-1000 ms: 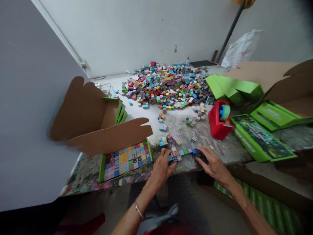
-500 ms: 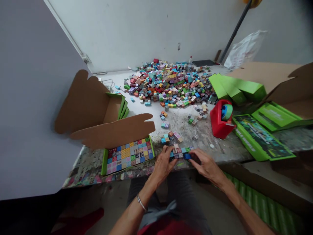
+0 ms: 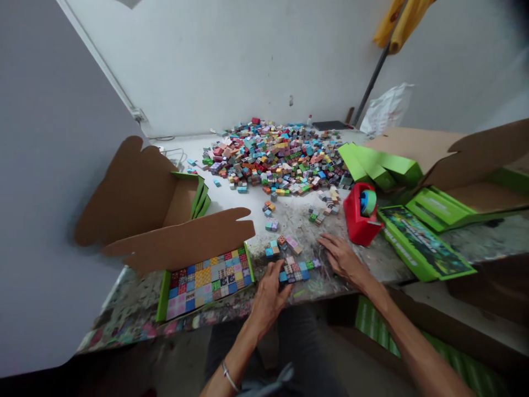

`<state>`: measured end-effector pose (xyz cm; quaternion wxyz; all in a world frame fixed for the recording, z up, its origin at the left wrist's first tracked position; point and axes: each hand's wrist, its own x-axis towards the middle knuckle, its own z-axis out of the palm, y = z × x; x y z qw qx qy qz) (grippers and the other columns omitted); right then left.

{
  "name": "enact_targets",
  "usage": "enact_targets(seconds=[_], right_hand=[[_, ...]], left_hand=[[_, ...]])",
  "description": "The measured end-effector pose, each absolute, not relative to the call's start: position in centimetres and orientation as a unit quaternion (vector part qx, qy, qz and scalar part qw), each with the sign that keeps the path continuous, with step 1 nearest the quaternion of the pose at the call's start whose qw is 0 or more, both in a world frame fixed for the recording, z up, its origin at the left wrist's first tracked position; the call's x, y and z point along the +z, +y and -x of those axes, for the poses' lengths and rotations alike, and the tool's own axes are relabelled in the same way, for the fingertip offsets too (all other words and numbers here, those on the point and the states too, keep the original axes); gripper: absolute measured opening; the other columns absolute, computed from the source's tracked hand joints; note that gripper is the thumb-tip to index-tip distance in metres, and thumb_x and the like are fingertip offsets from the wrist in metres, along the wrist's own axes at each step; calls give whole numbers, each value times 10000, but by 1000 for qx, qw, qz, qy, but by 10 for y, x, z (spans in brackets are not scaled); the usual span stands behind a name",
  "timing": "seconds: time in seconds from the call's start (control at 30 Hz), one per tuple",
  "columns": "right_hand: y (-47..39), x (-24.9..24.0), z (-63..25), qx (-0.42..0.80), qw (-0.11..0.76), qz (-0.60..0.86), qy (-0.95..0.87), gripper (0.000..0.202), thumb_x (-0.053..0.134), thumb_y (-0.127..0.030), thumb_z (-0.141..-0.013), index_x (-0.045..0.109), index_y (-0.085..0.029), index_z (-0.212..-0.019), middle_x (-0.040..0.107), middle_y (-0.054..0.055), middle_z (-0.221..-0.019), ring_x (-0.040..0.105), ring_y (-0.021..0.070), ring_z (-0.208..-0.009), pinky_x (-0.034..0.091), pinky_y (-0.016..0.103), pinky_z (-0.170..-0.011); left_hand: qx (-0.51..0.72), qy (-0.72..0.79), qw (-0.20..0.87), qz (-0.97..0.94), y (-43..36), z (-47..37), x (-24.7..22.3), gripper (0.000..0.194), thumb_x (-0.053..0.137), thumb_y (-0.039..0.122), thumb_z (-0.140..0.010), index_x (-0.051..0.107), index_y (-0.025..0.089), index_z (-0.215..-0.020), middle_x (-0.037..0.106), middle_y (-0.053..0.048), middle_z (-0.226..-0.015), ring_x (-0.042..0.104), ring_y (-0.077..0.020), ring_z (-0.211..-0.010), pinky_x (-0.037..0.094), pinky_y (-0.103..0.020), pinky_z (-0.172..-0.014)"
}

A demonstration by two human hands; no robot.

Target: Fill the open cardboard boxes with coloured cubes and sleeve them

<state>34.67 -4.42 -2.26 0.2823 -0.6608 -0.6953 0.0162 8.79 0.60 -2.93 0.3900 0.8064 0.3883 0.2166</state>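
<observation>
A small cluster of patterned cubes [image 3: 294, 270] lies near the table's front edge, in pinks, blues, greens and purple. My left hand [image 3: 268, 298] holds its left end between thumb and fingers. To the right, my right hand [image 3: 341, 258] rests low over the table with its fingers stretched out and no cube visible in it. Just behind the cluster sit a blue-and-tan cube group [image 3: 273, 250] and a lilac cube piece [image 3: 293, 245]. Left of my left hand, a green-edged box [image 3: 164, 295] is filled with rows of patterned cubes.
A large pile of cubes [image 3: 276, 157] spreads toward the wall. Right of my right hand stands a red tape dispenser [image 3: 359, 220], beside a green printed box [image 3: 425, 242]. Open cardboard cartons [image 3: 140, 193] stand at both sides, and a carton of green boxes [image 3: 376, 325] is below.
My right hand has let go of a blue piece at the cluster's front and moved back, its fingers opening. My left hand stays at the cluster. The camera view has shifted.
</observation>
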Motion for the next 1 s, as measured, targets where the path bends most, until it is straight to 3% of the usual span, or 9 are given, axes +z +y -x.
enact_targets(seconds=[0.17,0.33,0.57,0.7,0.83,0.93,1.0], right_hand=[[-62,-24,-351,26,270,679,-682,263,464,-218,-886,588,-168,-1113,619,128,-1033,602,253,-972,510,425,-852],[-102,-22,-311,126,318,668,-661,218,492,-198,-894,521,-207,-1110,600,74,-959,609,173,-792,539,328,-734],[-87,-31,-273,134,404,662,-617,228,465,-166,-898,498,-207,-1119,528,101,-1075,598,179,-872,561,329,-746],[-89,-31,-271,90,400,661,-629,219,480,-168,-890,519,-211,-1100,531,103,-1062,587,213,-947,549,385,-817],[-91,-27,-253,28,370,659,-655,337,457,-149,-896,530,-225,-1217,527,129,-1147,546,251,-1090,496,443,-938],[-88,-20,-235,45,348,626,-696,426,405,-104,-899,515,-237,-1289,528,130,-1230,519,253,-1167,470,452,-983],[-88,-13,-225,69,384,621,-680,421,415,-120,-903,501,-221,-1303,537,131,-1244,514,246,-1186,470,438,-990]], left_hand=[[242,356,406,-806,2,-82,-35,511,529,130,-810,423,202,-1304,517,-114,-1217,528,-241,-1105,482,-378,-871],[269,342,405,-804,2,-81,-35,485,500,84,-805,441,193,-1274,520,-106,-1185,539,-208,-1017,470,-357,-859],[284,344,409,-796,1,-81,-31,429,485,43,-779,490,189,-1182,550,-70,-1063,548,-175,-921,467,-319,-824],[296,360,399,-789,-1,-80,-36,441,481,52,-796,468,184,-1216,566,-74,-1076,557,-176,-950,469,-312,-832],[314,366,384,-788,-4,-78,-33,399,483,100,-837,462,185,-1226,580,-72,-1065,572,-171,-928,479,-304,-820],[353,375,346,-785,-10,-74,-21,351,437,136,-883,459,180,-1230,571,-96,-1104,573,-185,-972,481,-306,-823],[368,376,333,-782,-18,-72,-14,366,426,152,-901,430,187,-1266,563,-104,-1135,579,-183,-978,484,-304,-830]])
